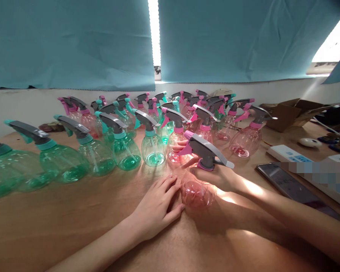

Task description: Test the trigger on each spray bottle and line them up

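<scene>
One see-through pink trigger spray bottle (197, 194) is at the near middle of a wooden counter (82, 226), between a person's two hands; whether it stands straight or leans slightly is hard to tell. Its grey-and-pink sprayer head (205, 149) points left and away. The left hand (158, 207) lies open, palm down, its fingertips touching or just beside the bottle's base, perhaps to steady it. The right hand (217, 176) reaches behind the bottle's neck, fingers spread leftward; the sprayer hides how firmly it grips, if at all.

Beyond are many similar bottles, all upright. In the nearest row, green spray bottles (127, 155) fill the left and pink spray bottles (245, 143) the right, apparently grouped by colour; farther back the colours mix. Most nozzles face left, which seems deliberate.

To the right lie a dark smartphone (286, 185), a white power strip (290, 154), a white computer mouse (309, 142) and an open cardboard box (289, 115). Patches of sunlight cross the counter and right arm. Behind, blue-green curtains (73, 41) hang against a pale wall (5, 109), daylight glaring through a narrow gap.
</scene>
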Demonstrator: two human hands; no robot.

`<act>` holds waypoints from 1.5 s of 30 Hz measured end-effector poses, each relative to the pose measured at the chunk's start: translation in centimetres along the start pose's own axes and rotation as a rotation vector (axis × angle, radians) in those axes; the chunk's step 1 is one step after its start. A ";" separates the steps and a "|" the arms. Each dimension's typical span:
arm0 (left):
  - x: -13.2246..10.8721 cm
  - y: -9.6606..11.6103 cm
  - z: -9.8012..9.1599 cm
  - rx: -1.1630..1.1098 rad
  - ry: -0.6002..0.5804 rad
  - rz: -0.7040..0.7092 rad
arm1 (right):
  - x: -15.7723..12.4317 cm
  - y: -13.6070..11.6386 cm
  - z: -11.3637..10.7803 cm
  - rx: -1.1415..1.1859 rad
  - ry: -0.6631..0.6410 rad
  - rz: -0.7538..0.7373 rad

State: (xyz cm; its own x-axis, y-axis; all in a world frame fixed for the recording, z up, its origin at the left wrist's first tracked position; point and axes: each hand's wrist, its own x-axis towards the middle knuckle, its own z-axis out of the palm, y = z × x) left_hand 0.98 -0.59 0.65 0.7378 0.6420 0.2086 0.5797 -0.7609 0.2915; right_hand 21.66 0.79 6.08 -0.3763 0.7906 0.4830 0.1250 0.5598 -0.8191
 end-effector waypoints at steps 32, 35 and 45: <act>-0.1 -0.1 0.1 0.009 0.003 0.001 | 0.1 -0.2 -0.1 0.009 -0.022 0.039; -0.1 -0.1 0.1 0.012 -0.002 -0.003 | 0.1 -0.3 -0.1 -0.015 -0.012 0.019; -0.1 0.0 0.1 0.027 -0.021 -0.004 | -0.4 -0.7 -0.5 -0.110 0.004 0.065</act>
State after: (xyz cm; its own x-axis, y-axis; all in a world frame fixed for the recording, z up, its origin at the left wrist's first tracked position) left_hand 0.93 -0.62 0.52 0.7425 0.6428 0.1883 0.5913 -0.7611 0.2667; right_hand 22.15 0.22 6.66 -0.3607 0.8271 0.4310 0.2492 0.5308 -0.8101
